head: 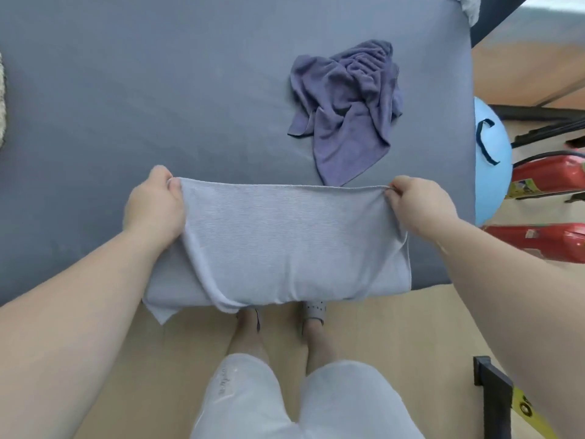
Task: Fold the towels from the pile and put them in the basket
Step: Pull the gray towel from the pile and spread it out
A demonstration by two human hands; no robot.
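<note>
While my left hand (155, 207) and right hand (414, 204) pinch its far corners, the pale towel (285, 242) drapes over the tabletop (126, 106) edge

Your left hand (155, 204) pinches light towel (285, 242) at far left corner; your right hand (414, 204) pinches far right corner. Left forearm (79, 312), right forearm (506, 280) reach forward, spread apart.
</note>
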